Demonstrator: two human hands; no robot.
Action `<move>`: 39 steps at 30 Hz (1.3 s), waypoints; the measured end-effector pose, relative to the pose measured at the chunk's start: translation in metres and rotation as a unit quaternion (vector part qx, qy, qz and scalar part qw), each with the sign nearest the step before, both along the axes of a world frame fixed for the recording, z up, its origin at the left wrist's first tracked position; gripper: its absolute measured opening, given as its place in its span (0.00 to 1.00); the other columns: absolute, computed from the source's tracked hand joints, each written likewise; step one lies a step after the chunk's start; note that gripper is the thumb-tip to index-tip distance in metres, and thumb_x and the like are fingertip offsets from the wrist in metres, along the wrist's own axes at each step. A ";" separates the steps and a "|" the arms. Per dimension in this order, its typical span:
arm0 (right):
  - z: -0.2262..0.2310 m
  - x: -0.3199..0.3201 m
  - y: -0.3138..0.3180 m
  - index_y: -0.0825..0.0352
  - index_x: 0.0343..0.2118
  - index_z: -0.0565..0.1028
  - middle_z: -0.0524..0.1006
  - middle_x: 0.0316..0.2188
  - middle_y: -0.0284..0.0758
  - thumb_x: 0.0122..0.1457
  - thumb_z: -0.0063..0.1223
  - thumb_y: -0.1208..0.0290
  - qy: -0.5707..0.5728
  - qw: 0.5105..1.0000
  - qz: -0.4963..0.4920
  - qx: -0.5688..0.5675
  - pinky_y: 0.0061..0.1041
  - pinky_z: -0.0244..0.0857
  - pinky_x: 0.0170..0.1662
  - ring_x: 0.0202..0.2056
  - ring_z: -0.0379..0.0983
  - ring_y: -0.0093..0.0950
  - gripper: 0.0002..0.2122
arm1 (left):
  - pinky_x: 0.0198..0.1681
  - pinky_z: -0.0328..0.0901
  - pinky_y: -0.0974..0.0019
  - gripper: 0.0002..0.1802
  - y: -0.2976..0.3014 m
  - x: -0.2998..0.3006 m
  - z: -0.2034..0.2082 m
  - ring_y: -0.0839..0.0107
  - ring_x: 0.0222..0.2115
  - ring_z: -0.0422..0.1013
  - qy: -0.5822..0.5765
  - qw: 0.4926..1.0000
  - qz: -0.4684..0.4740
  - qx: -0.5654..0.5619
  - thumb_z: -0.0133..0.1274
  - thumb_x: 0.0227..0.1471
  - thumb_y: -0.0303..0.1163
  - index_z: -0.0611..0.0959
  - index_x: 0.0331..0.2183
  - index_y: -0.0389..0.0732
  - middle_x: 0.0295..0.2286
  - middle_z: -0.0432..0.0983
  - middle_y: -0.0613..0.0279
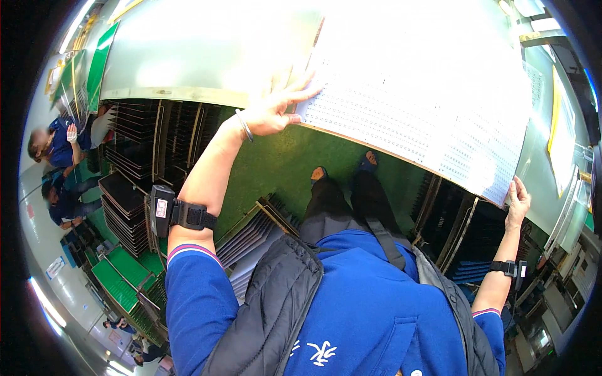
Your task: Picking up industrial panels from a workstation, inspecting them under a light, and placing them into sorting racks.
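Observation:
A large, thin white panel (pixel 401 119) with rows of small dark marks lies before me on a pale, shiny worktop (pixel 188 59). Its near edge is brownish and sticks out past the worktop's front. Glare washes out its far part. At the panel's near left corner is my left hand (pixel 273 113), fingers spread, the index fingertip over the marked surface and the thumb by the corner. My right hand (pixel 518 203) pinches the near right corner between thumb and fingers. Both forearms wear black strapped devices, and a metal bracelet circles my left wrist.
Racks of dark panels (pixel 128 147) stand under the worktop at left; another slatted rack (pixel 257 235) is beside my legs. Green panels (pixel 122 276) lie farther left. Two people (pixel 59 144) are at the left. A yellow-edged sheet (pixel 560 125) is at the right.

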State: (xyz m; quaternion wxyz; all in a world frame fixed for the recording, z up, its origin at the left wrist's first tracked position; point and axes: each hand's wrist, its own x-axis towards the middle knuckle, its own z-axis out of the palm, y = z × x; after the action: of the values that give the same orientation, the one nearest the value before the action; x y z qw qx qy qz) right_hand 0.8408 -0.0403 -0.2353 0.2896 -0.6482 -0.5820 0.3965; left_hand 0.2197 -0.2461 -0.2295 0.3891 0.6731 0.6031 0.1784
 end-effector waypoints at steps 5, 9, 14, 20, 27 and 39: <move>0.002 0.011 0.011 0.70 0.45 0.72 0.74 0.38 0.31 0.54 0.54 0.74 0.053 0.999 -0.010 -0.004 0.18 0.62 0.44 0.38 0.69 0.19 0.15 | 0.59 0.19 0.47 0.38 0.007 0.003 0.010 0.56 0.61 0.28 0.104 0.995 0.007 -0.011 0.52 0.44 0.27 0.60 0.56 0.60 0.60 0.39 0.66; 0.049 -0.004 0.014 0.67 0.37 0.73 0.73 0.38 0.37 0.44 0.58 0.79 0.163 0.976 0.074 -0.125 0.29 0.62 0.48 0.41 0.68 0.28 0.14 | 0.61 0.35 0.55 0.37 0.005 0.000 0.011 0.53 0.60 0.39 0.108 0.994 -0.018 -0.025 0.50 0.43 0.24 0.60 0.57 0.49 0.58 0.45 0.48; 0.054 -0.050 0.123 0.62 0.60 0.45 0.65 0.49 0.47 0.47 0.60 0.72 0.394 0.893 0.091 -0.197 0.33 0.58 0.53 0.50 0.63 0.37 0.41 | 0.59 0.23 0.45 0.47 0.006 0.004 0.026 0.49 0.60 0.28 0.205 0.978 -0.013 -0.035 0.57 0.30 0.24 0.61 0.56 0.48 0.60 0.38 0.53; 0.038 -0.112 0.233 0.48 0.57 0.57 0.73 0.41 0.44 0.56 0.47 0.62 -0.218 0.968 0.119 -0.041 0.33 0.62 0.47 0.43 0.70 0.35 0.25 | 0.60 0.27 0.44 0.47 0.021 0.011 0.039 0.49 0.60 0.32 0.198 0.979 -0.014 -0.047 0.57 0.29 0.19 0.62 0.56 0.47 0.60 0.40 0.53; 0.023 -0.128 0.254 0.42 0.55 0.61 0.74 0.40 0.42 0.59 0.36 0.56 -0.371 0.922 0.110 0.017 0.37 0.60 0.48 0.43 0.69 0.41 0.19 | 0.60 0.29 0.44 0.45 0.023 0.011 0.046 0.48 0.60 0.34 0.202 0.978 -0.006 -0.042 0.56 0.29 0.20 0.63 0.55 0.46 0.59 0.42 0.53; 0.020 -0.124 0.254 0.43 0.53 0.64 0.75 0.38 0.41 0.59 0.38 0.56 -0.333 0.937 0.093 0.054 0.36 0.62 0.47 0.42 0.70 0.40 0.18 | 0.60 0.30 0.45 0.45 0.026 0.015 0.048 0.50 0.60 0.35 0.200 0.978 0.000 -0.056 0.57 0.30 0.20 0.64 0.55 0.47 0.59 0.42 0.54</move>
State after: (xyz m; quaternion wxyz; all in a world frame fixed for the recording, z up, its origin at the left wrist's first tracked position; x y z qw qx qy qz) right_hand 0.7164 0.2138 -0.2149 0.0756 -0.6694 -0.7233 0.1517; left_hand 0.2346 -0.2196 -0.1818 0.2981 0.6724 0.6775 0.0060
